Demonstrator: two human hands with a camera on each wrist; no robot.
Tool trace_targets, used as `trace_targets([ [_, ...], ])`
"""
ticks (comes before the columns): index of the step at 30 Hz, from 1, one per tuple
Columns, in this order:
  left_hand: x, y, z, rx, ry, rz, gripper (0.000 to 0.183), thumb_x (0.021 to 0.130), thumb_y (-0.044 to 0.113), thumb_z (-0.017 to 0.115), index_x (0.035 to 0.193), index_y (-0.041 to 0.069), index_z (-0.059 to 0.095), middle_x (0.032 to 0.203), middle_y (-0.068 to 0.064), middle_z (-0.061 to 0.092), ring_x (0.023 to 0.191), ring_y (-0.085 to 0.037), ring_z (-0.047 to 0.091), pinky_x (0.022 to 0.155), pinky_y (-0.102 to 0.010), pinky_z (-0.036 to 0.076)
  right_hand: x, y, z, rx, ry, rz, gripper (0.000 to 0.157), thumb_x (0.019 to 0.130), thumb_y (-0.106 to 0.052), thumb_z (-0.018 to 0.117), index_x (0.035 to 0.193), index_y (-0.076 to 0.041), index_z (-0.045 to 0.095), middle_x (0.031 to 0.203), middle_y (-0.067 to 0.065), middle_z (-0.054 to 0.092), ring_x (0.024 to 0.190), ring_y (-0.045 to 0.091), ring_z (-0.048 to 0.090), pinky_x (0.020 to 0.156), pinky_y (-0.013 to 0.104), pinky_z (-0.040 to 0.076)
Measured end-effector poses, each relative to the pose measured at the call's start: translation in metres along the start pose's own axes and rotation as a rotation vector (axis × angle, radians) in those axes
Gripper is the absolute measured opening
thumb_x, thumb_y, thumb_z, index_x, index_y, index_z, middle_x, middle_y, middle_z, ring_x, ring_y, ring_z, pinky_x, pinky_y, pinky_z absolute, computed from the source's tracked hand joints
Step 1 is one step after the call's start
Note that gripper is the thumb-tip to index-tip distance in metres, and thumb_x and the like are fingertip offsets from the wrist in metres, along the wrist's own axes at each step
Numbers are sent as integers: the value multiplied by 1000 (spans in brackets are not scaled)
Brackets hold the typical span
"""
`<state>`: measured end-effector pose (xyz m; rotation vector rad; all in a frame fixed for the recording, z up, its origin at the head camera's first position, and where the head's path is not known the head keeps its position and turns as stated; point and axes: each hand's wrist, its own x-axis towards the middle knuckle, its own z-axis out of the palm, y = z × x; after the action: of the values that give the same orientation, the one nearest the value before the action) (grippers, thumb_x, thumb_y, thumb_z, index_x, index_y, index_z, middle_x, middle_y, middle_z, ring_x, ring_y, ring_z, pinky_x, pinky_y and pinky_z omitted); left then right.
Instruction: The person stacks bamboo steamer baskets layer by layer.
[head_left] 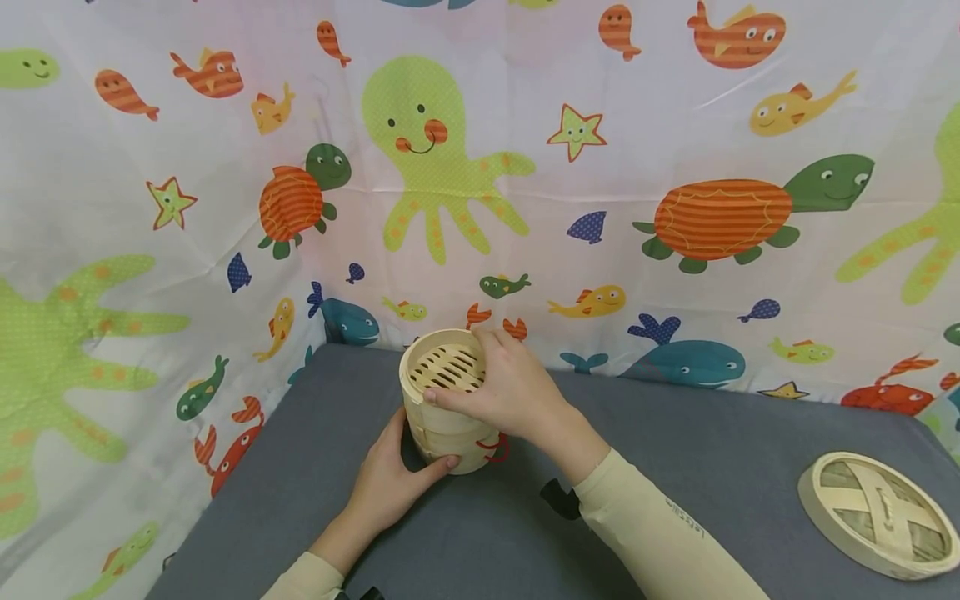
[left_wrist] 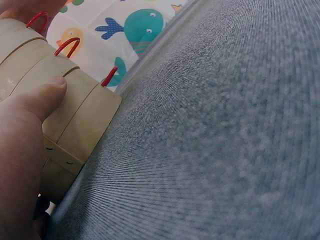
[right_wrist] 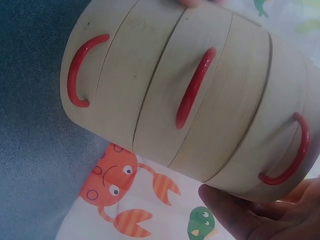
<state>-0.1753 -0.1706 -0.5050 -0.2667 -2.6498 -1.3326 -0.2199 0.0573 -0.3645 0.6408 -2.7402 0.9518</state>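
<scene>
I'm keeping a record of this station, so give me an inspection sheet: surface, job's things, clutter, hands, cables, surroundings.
Surface: dark grey, fabric-textured tabletop.
Job's things: pale round bamboo steamer stack, with three curved red handles along its side and its slatted interior showing at the top; pale round woven bamboo lid lies apart, toward the person's right.
Clutter: nothing seen.
Hands: left hand grips the stack low on its side; right hand grips it at the top rim.
Cables: nothing seen.
Surroundings: white fabric backdrop printed with colourful sea animals, behind and at the left.
</scene>
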Motion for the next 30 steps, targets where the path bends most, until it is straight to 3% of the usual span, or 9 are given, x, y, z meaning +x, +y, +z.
trace_targets([
  [12,0,0,1,-1,-4,-1,113,85,63,90,172,18,32,167,-11,46,152,-35,47,119,-67,40,-1,2,1,36,-11,24,113,81,-78,80,161,-4,49,157,17,54,139,38,56,110,60,51],
  [30,2,-3,3,-6,1,2,113,86,64,89,172,18,32,167,-10,46,152,-34,47,119,-67,39,-2,0,0,27,-48,33,117,82,-80,78,164,-5,44,157,19,52,140,38,53,111,61,50],
])
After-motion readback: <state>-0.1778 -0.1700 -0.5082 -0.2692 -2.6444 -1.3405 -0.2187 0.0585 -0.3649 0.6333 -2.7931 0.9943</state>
